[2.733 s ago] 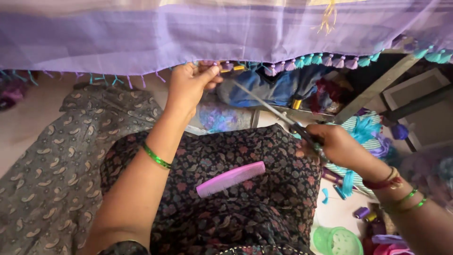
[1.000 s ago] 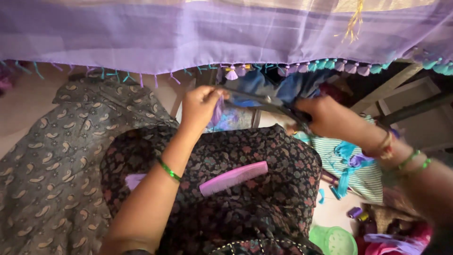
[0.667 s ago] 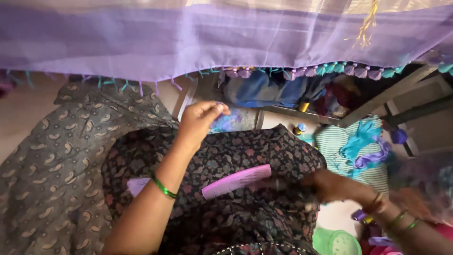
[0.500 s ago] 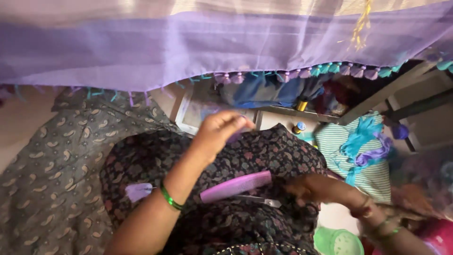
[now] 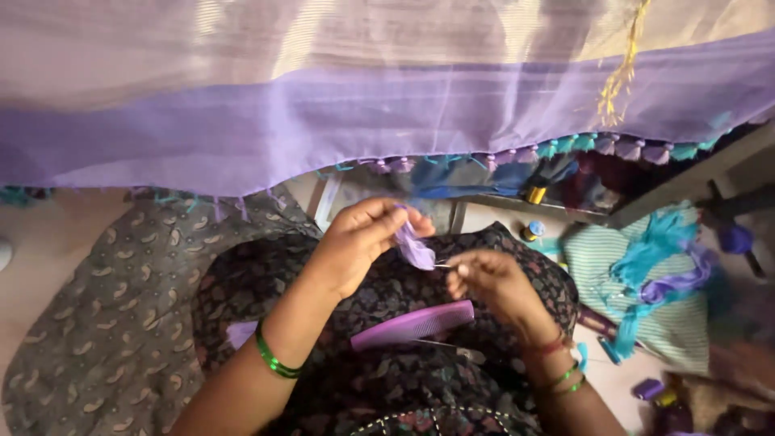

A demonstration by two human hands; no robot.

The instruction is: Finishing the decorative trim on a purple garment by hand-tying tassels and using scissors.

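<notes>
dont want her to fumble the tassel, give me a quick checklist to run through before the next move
1. Left hand holds the purple thread tuft: ok, pinched between the fingertips.
2. Right hand grips a thin needle-like thing at the tuft: cannot tell, too small and blurred.
3. Comb within reach: ok, lying on the lap just under the hands.
4. Thin metal tool safely placed: ok, lying beside the comb, apart from both hands.
5. Fabric edge with tassels close overhead: ok, hanging just above the hands.
</notes>
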